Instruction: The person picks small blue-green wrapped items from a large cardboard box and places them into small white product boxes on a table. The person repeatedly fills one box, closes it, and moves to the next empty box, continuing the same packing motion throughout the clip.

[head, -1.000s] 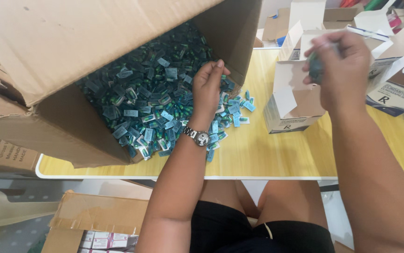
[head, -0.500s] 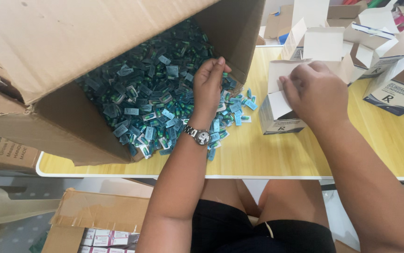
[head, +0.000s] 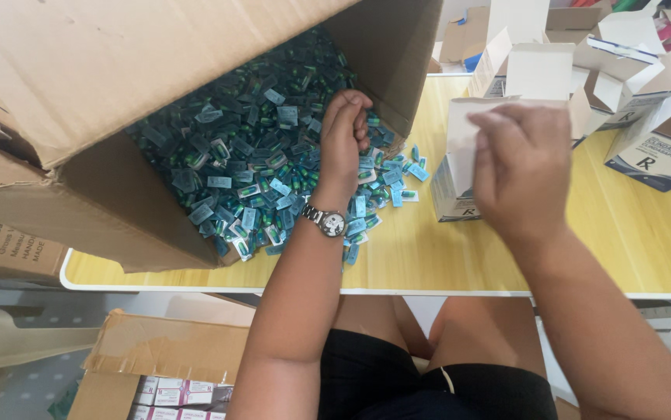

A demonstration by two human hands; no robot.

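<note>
A big cardboard box [head: 118,202] lies tipped on its side on the yellow table [head: 444,257], and many small blue-green capsule packets [head: 250,155] spill from it. My left hand [head: 342,144], with a wristwatch [head: 329,223] on it, rests at the mouth of the box on the pile, fingers curled around a few packets. My right hand [head: 522,167] hovers above a small open white carton [head: 454,194], fingers loosely apart, with nothing visible in it. The hand hides the inside of that carton.
Several more open white cartons [head: 646,155] stand at the back right of the table. Below the table's front edge, at the left, an open cardboard box [head: 164,350] holds small white packages [head: 168,397]. My lap is under the table.
My right hand, which held packets up at the right, came down into the white carton and has now lifted off without them. My left hand has curled tighter on the pile.
</note>
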